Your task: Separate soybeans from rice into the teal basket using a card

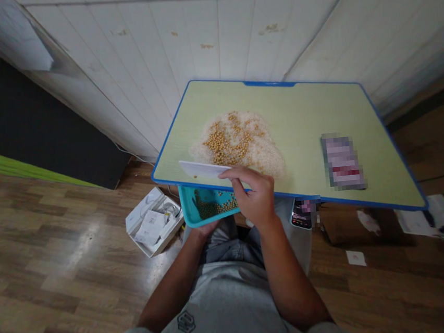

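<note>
My right hand (256, 194) pinches one end of a thin white card (202, 169), holding it tilted over the front edge of a small pale-green table (299, 117). Just behind the card, round yellow beans that look like soybeans (219, 141) lie mixed with a spread of whitish grains (271, 157), probably rice. Below that edge, a teal tray (196, 224) contains more of the beans and darker small ones. My left hand (207, 227) supports the tray from beneath, its fingers hidden by it.
A blurred-out flat object (342, 162) lies on the table's right side. Under the table edge a phone (302, 214) rests by my leg. An open white box (154, 222) with papers and cables stands on the floor at left. A panelled wall (201, 32) backs the table.
</note>
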{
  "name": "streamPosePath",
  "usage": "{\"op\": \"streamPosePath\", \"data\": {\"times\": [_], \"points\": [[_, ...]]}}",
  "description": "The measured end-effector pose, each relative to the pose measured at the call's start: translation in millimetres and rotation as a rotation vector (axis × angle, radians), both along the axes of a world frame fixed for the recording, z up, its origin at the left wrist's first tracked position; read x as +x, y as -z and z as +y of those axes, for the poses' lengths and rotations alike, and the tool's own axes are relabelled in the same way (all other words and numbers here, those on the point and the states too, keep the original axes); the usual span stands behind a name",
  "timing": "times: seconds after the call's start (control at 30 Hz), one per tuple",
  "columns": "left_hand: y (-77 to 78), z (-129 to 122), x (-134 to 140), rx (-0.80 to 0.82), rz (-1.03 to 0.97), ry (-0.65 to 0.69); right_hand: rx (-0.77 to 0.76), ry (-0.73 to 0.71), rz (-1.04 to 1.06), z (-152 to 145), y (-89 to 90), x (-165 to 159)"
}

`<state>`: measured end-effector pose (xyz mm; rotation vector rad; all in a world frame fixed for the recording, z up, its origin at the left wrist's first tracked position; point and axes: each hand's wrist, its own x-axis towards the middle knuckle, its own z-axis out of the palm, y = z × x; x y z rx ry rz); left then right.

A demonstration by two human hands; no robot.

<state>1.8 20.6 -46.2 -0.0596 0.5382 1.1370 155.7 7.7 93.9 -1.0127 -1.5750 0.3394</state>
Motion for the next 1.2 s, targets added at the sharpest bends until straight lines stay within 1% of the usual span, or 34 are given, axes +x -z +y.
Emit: {"op": "streamPosePath", "data": {"times": [0.13,0.23,0.3,0.37,0.5,0.6,0.8,1.0,1.07,1.2], "points": [[-17.9,1.3,2.4,-0.051,0.003,-0.041,0.002,-0.018,0.001,-5.3,-0.8,2.0],[-23.1,1.3,5.5,-0.077,0.038,-0.072,0.012,-0.013,0.004,-8.9,-2.1,4.4],[-21.5,0.6,6.6,-0.045,0.075,-0.045,0.031,-0.006,0.01,-10.4,-3.7,5.9],[-17.7,-0.5,6.4,-0.002,0.101,0.015,0.044,-0.001,0.013,-11.3,-5.5,7.1],[-11.2,-2.1,4.6,0.034,0.146,0.077,0.031,0.004,0.006,-12.2,-7.5,8.3],[-10.9,-2.4,4.2,0.033,0.181,0.078,0.024,0.003,0.003,-12.5,-7.4,8.8],[-12.3,-1.6,4.7,-0.002,0.183,0.012,0.018,-0.01,0.019,-13.1,-7.4,9.5],[-1.8,-2.1,2.9,0.006,0.105,0.088,-0.024,0.006,0.003,-14.2,-5.9,9.9],[1.2,-2.2,2.5,0.017,0.088,0.096,-0.03,0.012,-0.006,-14.5,-5.6,10.2],[1.8,-3.1,2.0,0.028,0.074,0.114,-0.022,0.01,0.004,-14.9,-5.3,10.6]]}}
